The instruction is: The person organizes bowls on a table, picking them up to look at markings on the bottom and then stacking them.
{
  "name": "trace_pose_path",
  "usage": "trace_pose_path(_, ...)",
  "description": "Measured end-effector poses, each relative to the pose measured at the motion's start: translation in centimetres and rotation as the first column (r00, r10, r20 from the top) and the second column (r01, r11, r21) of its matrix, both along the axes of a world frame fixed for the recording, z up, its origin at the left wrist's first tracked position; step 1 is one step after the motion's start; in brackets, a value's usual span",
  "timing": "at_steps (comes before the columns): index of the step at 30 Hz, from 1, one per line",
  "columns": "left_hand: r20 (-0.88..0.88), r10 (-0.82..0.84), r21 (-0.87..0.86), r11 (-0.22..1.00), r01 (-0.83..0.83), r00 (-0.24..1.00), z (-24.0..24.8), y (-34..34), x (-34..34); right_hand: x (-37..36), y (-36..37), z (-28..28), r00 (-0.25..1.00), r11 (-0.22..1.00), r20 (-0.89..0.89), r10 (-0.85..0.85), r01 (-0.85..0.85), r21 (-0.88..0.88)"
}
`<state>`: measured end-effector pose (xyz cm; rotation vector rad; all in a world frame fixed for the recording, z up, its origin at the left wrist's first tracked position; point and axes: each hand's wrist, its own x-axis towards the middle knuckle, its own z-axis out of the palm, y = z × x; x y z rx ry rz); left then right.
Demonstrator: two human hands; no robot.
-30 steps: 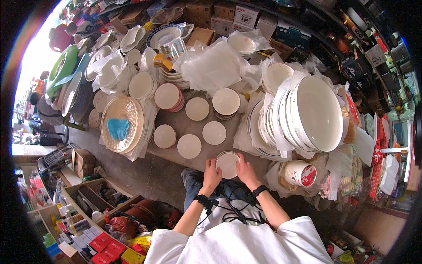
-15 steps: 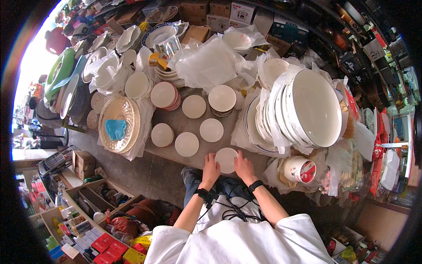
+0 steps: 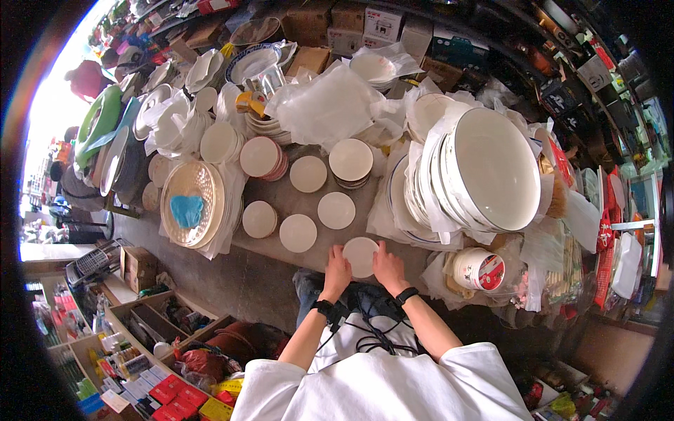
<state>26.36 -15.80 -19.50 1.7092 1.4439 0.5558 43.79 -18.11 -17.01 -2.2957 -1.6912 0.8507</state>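
Observation:
A small round white dish [image 3: 361,258] is at the near edge of the table, between my two hands. My left hand [image 3: 338,271] grips its left rim, and my right hand [image 3: 389,268] grips the right rim; the thumbs and some fingertips are partly hidden. Just beyond it lie two similar white dishes, one to the left [image 3: 298,233] and one straight ahead [image 3: 336,210]. Farther back are another white dish [image 3: 308,174], a short stack [image 3: 260,219], a taller stack with dark sides [image 3: 351,160] and a stack with reddish sides [image 3: 260,157].
Large white bowls [image 3: 496,170] lean in a wrapped stack at right, above a stack of paper-labelled white bowls [image 3: 480,270]. At left stands a cream perforated plate [image 3: 212,203] with a blue piece [image 3: 186,210] on it. Translucent plastic wrapping [image 3: 323,105] covers dishes behind. Goods boxes [image 3: 172,396] sit lower left.
The view has shifted very slightly. Both hands stay on the white dish in nearly the same place, and the surrounding stacks are unchanged.

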Motion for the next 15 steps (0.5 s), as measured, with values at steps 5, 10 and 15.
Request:
trace_pose_path(5,-0.013,-0.002,-0.065,0.998,0.001,1.000,-0.2,0.0,0.2,-0.3,0.1,0.2,1.000,1.000,0.007,-0.006,0.006,0.001)
trace_pose_path(10,-0.062,0.017,-0.113,0.993,-0.024,0.998,1.1,0.4,0.5,-0.1,-0.1,0.1,0.999,1.000,-0.037,-0.029,0.028,-0.014)
trace_pose_path(15,0.224,0.268,-0.589,0.803,-0.089,0.937,2.8,3.5,-0.3,1.5,-2.0,-1.5,0.983,0.987,-0.102,-0.156,0.159,0.022)
